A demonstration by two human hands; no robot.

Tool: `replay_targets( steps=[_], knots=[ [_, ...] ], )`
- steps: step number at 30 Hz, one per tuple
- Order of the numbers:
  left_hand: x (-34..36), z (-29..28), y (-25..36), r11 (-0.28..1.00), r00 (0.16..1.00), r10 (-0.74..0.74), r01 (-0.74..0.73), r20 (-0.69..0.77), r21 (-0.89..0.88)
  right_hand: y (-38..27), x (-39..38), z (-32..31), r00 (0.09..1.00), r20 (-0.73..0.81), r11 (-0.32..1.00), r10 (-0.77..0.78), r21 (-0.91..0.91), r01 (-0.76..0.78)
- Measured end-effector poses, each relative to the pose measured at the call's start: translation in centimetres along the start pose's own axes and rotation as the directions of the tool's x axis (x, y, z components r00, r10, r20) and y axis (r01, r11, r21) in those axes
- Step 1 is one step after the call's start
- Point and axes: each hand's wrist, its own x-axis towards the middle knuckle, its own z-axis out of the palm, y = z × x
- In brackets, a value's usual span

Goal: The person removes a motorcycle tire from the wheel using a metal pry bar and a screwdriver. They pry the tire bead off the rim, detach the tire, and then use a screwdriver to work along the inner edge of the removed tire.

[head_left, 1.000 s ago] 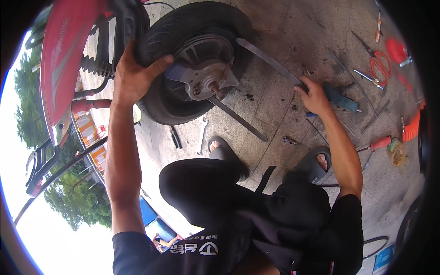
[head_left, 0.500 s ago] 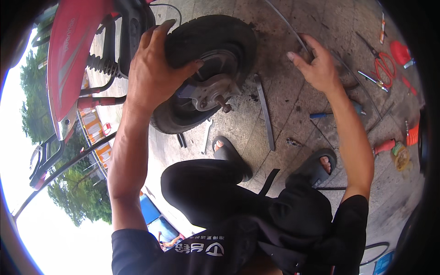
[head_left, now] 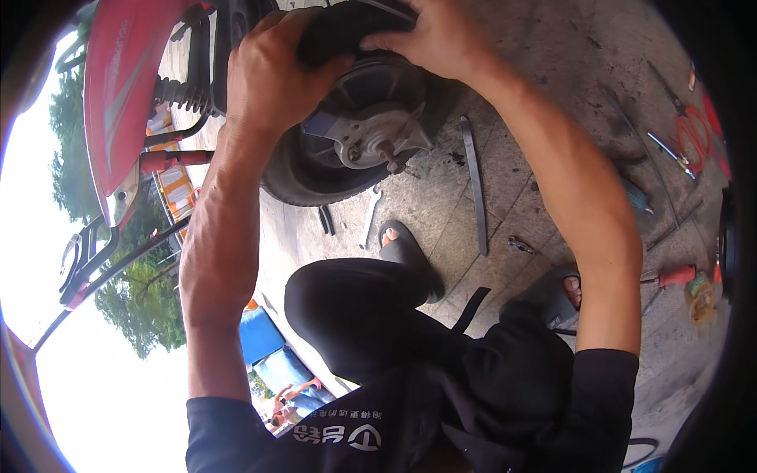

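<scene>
A black scooter tyre (head_left: pixel 296 177) sits around a wheel whose grey metal hub (head_left: pixel 367 142) has an axle stub poking out. My left hand (head_left: pixel 276 71) grips the tyre's upper left, its thumb lying along the sidewall and its fingertips hidden behind. Farther right on the same tyre, my right hand (head_left: pixel 430 39) clasps the top edge with its thumb pressed on the rubber. Part of that hand runs out at the picture's upper edge. The red scooter body (head_left: pixel 130 87) stands beside the wheel at the left.
A flat metal bar (head_left: pixel 475 189) and a wrench (head_left: pixel 369 221) lie on the paved ground near my sandalled feet. Red-handled scissors (head_left: pixel 694 134), a red-handled tool (head_left: pixel 676 274) and a small metal fitting (head_left: pixel 520 245) are spread on the right. A coil spring (head_left: pixel 180 96) shows on the scooter.
My right hand has left the thin dark cable on the right and come across to the tyre's top. The left hand stays on the tyre. The view has shifted slightly.
</scene>
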Motion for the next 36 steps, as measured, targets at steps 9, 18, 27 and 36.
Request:
replay_targets(
  steps=[9,18,27,36],
  knots=[
    [-0.3,0.3,-0.6,1.000,0.998,0.008,-0.009,-0.068,-0.011,-1.1,0.5,0.2,0.998,0.036,0.992,0.059,-0.118,-0.054],
    [-1.5,0.2,-0.5,0.996,0.996,-0.078,0.077,-0.035,-0.039,0.8,-3.1,-1.6,0.980,-0.067,0.959,-0.187,-0.227,0.167],
    [-2.1,-2.1,-3.6,0.914,0.874,-0.237,0.348,0.424,-0.207,2.3,-18.2,-15.3,0.956,0.198,0.839,0.218,-0.538,-0.079],
    [-4.6,-2.4,-4.3,0.892,0.843,-0.296,0.412,0.448,-0.186,3.3,-14.5,-15.1,0.927,0.290,0.776,0.238,-0.630,-0.002]
  ],
)
